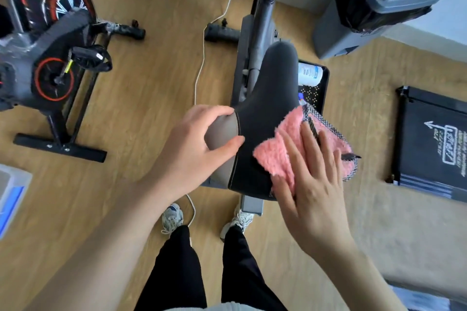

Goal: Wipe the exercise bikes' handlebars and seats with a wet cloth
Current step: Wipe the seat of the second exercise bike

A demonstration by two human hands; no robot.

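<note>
Head view: left hand is clamping its grip, fingers and thumb curled, round the grey left rear wing of the black padded bike seat at frame centre, steadying it. Right hand, at 4 o'clock of the seat, is pressing flat with straight, spread fingers on the fluffy pink cloth with checked edging, which is lying on the seat's right rear. Best approach, probably: keeping the palm flat, sweeping toward the nose at 12 o'clock, wrapping over the side edges, left grip bracing. Orange-and-black second exercise bike is standing at 10 o'clock.

white arrow on black panel, other lettering too blurred
</note>
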